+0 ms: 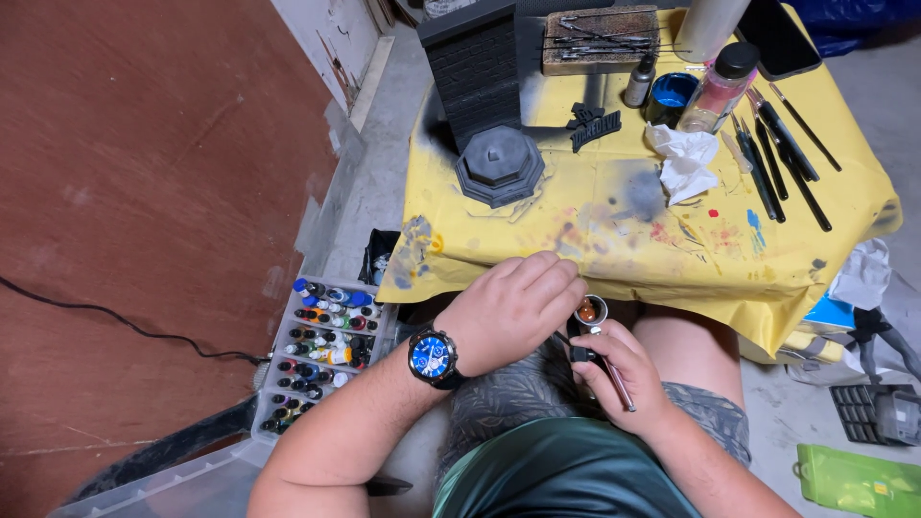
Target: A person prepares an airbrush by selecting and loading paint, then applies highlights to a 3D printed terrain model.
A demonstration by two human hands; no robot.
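Observation:
My right hand [619, 369] grips an airbrush [589, 331] over my lap; its small metal cup shows orange-brown paint inside. A thin rod sticks out below the hand. My left hand [513, 307], with a blue-faced wristwatch [431, 356] on the wrist, hovers curled just left of the cup, fingertips close to it. Whether it holds anything is hidden. Both hands sit at the near edge of a low table covered in stained yellow cloth [614, 240].
On the cloth stand a dark grey model tower [477, 72] and its octagonal cap [499, 165], crumpled tissue [683, 158], several brushes [782, 158], a blue jar [670, 96] and bottles. A tray of small paint bottles [324, 350] lies on the floor at left beside a brown panel.

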